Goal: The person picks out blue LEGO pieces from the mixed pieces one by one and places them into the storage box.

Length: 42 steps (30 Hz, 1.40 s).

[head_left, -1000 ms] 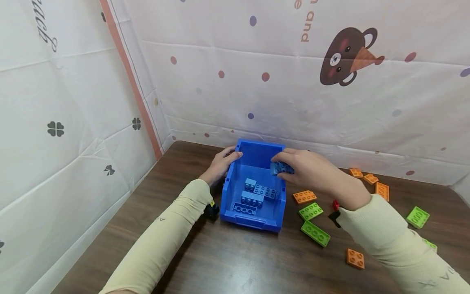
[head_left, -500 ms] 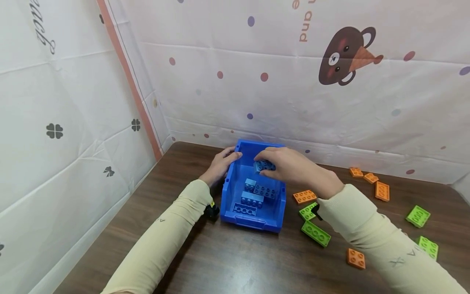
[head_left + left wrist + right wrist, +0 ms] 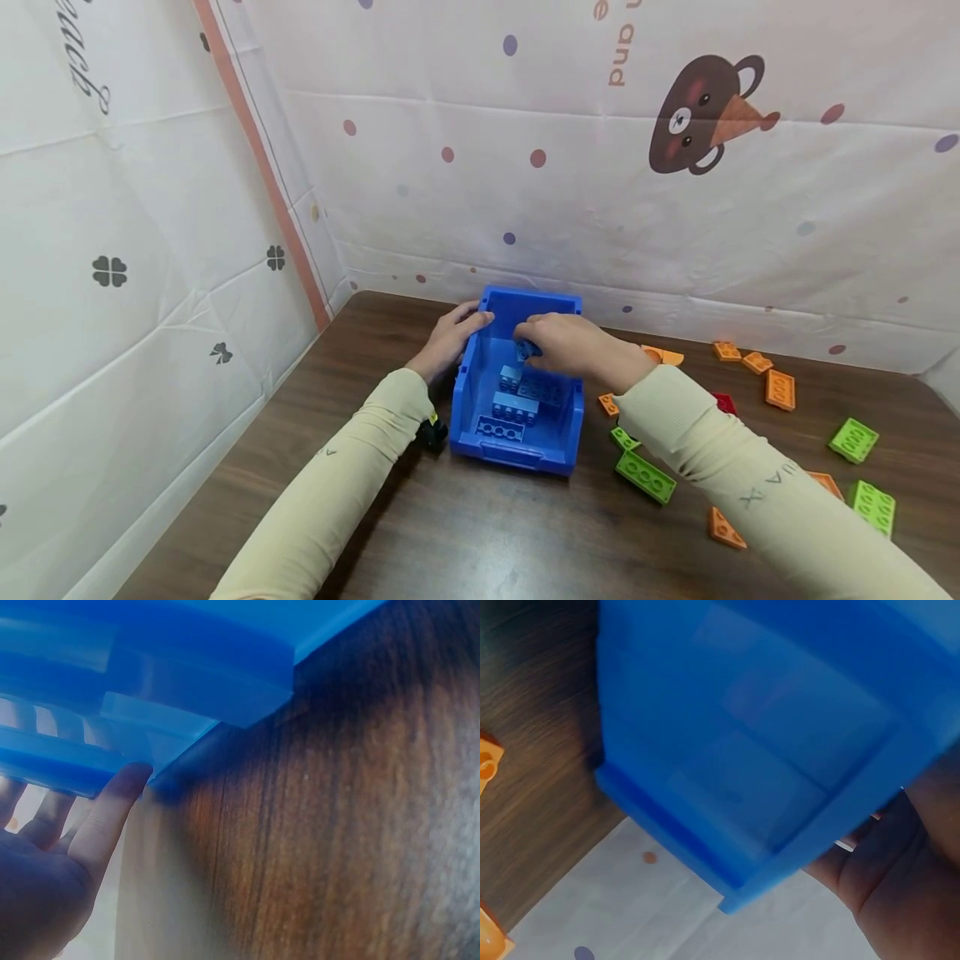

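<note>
A blue plastic bin [image 3: 551,437] stands near the back of the table. My left hand [image 3: 452,335] grips its left wall, thumb at the rim and fingers outside; the left wrist view shows the thumb [image 3: 112,817] against the blue plastic. Over the bin's right wall reaches my right hand [image 3: 573,346], pinching a blue toy brick [image 3: 525,350] low inside, towards the back. Its fingers partly cover that brick. Other blue bricks [image 3: 514,407] lie on the bin floor, one studs-down brick [image 3: 500,428] nearest the front. In the right wrist view the bin wall [image 3: 727,750] hides the fingertips.
Right of the bin lie several green bricks [image 3: 645,477] and orange bricks [image 3: 780,390], with a red piece [image 3: 723,403] partly behind the right sleeve [image 3: 705,442]. A white printed cloth [image 3: 420,183] hangs right behind the table [image 3: 465,533].
My right hand has moved left from the bin's right rim and down inside it, carrying the blue brick. The left hand stays on the left wall.
</note>
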Available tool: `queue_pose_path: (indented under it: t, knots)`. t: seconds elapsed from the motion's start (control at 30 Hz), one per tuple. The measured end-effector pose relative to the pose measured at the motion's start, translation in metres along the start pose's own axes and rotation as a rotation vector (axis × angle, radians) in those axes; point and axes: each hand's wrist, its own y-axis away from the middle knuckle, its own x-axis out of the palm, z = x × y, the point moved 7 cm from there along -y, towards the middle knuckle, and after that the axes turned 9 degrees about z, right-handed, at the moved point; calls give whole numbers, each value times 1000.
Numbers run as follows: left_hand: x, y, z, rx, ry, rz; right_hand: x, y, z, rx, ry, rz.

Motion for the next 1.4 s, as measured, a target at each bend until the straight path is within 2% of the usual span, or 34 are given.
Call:
queue_pose_path:
  t: [0.33,0.73,0.97,1.4]
  knots:
    - [1,-3,-2,12,5,11,11,-9,-2,13,60,90]
    - [2,-4,-3,11,-7,5,17,-20,-15,69,61,111]
    - [2,-4,-3,15,-12,-2,19,-25,-19,74,70,110]
    - [0,-2,-1,-1,-12,-1,29,-35,-18,117,82,186]
